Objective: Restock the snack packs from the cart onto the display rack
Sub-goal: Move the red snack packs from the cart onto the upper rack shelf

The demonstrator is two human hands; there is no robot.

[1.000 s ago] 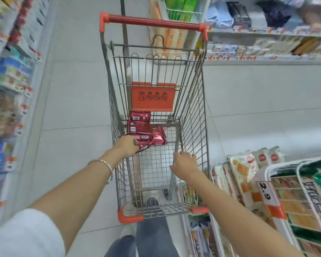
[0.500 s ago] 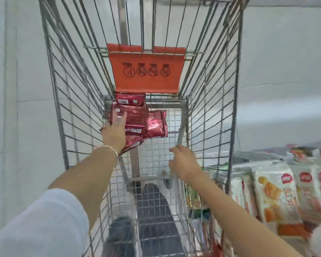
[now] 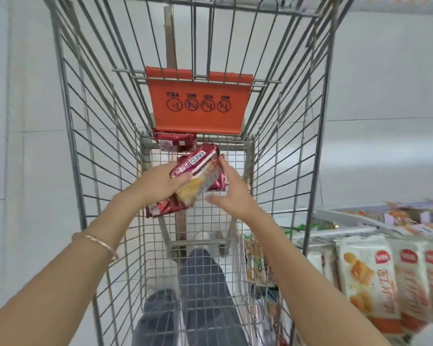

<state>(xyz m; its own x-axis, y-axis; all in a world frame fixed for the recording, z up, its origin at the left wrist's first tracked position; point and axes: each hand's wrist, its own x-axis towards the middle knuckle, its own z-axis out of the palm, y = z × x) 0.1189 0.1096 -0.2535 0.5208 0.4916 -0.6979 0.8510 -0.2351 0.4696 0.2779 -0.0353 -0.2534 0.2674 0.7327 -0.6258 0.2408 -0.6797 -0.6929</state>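
I look down into a wire cart (image 3: 103,136). My left hand (image 3: 158,183) grips a dark red snack pack (image 3: 198,171) and holds it tilted above the cart's floor. My right hand (image 3: 231,193) is inside the cart with straight fingers touching the right side of that pack. More red packs lie in the cart: one (image 3: 174,141) at the far end under the orange flap (image 3: 198,103), one (image 3: 165,208) below my left hand, and one (image 3: 219,184) partly hidden behind the lifted pack.
At the lower right, outside the cart, a display rack (image 3: 345,221) holds white and orange snack bags (image 3: 370,278). My legs in jeans show through the cart's mesh floor. Grey floor tiles lie to either side, and shelf price tags edge the far left.
My left hand has lifted one red pack off the pile. My right hand has left the cart's rim and come in against the pack. The view has moved closer into the cart.
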